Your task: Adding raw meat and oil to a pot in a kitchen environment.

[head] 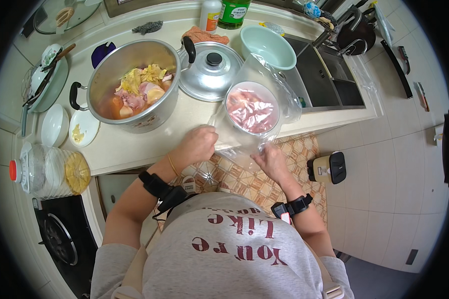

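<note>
A round bowl of raw meat (252, 107) sits at the counter's front edge, covered by a clear plastic bag (288, 88). My left hand (199, 144) grips the bag's near left edge, fingers curled. On the near right, my right hand (272, 161) pinches the same bag between thumb and fingers, out past the counter edge. Whether the bowl is inside the bag or only beneath it, I cannot tell. To the left stands a large metal pot (134, 84) holding raw meat pieces and yellow fat in reddish liquid. Its metal lid (211, 71) lies flat between pot and bowl.
A pale green basin (268, 46) stands behind the bag, beside the sink (316, 80). An orange cloth (205, 36) lies behind the lid. Left are a white dish (84, 127) with yellow bits, a white bowl (55, 126), an oil jug (52, 170) and a stove (61, 239).
</note>
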Demonstrator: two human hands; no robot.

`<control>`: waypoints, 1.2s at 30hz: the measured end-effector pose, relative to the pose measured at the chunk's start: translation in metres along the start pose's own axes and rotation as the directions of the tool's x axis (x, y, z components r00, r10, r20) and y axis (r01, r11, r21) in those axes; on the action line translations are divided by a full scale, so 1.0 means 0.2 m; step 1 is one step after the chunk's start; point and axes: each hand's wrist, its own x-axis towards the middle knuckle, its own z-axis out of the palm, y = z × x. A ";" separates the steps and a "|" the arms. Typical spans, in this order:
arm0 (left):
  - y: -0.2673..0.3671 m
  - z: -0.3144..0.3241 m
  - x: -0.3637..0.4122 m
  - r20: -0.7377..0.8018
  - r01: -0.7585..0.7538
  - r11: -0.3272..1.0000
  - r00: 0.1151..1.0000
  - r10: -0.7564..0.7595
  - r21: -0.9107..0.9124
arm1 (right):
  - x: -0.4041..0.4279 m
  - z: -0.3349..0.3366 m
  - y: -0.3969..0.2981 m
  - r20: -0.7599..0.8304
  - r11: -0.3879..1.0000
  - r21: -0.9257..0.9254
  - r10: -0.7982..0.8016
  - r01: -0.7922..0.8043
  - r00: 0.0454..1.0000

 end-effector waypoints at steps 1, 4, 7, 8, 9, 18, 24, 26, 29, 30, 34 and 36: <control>0.02 -0.04 0.00 -0.001 0.001 1.000 1.000 -0.001 0.000 | 0.00 -0.03 0.00 0.000 1.000 0.000 -0.001 0.001 1.000; 0.05 -0.13 0.00 0.175 0.205 0.978 0.963 -0.206 0.025 | -0.02 -0.13 0.03 0.257 0.909 0.374 0.091 -0.186 0.962; 0.07 -0.15 0.07 -0.264 0.271 0.940 0.910 -0.321 -0.209 | -0.02 -0.17 0.11 -0.005 0.766 0.598 0.299 -0.237 0.954; 0.08 -0.15 0.11 -0.377 0.186 0.964 0.893 -0.246 -0.188 | -0.01 -0.20 0.11 -0.164 0.792 0.573 0.361 -0.209 0.918; 0.10 -0.15 0.15 -0.486 0.106 0.982 0.857 -0.170 -0.155 | 0.01 -0.24 0.09 -0.319 0.819 0.544 0.404 -0.184 0.857; 0.08 0.15 0.24 -0.333 0.144 0.962 0.918 -0.217 -0.231 | 0.11 -0.04 0.00 -0.185 0.777 0.628 0.199 -0.040 0.962; 0.09 0.17 0.22 -0.293 0.270 0.949 0.905 -0.307 -0.162 | 0.12 -0.03 0.03 0.017 0.620 0.772 0.198 -0.139 0.980; 0.05 0.23 0.22 -0.304 0.312 0.935 0.886 -0.351 -0.171 | 0.10 -0.05 0.05 -0.008 0.633 0.763 0.209 -0.129 0.978; 0.00 0.27 0.23 -0.352 0.303 0.942 0.874 -0.335 -0.144 | 0.10 -0.09 0.10 -0.121 0.626 0.776 0.257 -0.070 0.959; -0.01 0.26 0.22 -0.304 0.339 0.938 0.888 -0.346 -0.075 | 0.10 -0.13 0.11 -0.137 0.581 0.808 0.346 -0.097 0.928; -0.04 0.26 0.20 -0.299 0.319 0.938 0.916 -0.268 0.136 | 0.17 -0.19 0.19 -0.213 0.616 0.777 0.448 -0.127 0.868; -0.02 0.25 0.19 -0.287 0.306 0.937 0.925 -0.250 0.171 | 0.21 -0.19 0.18 -0.273 0.676 0.725 0.455 -0.130 0.848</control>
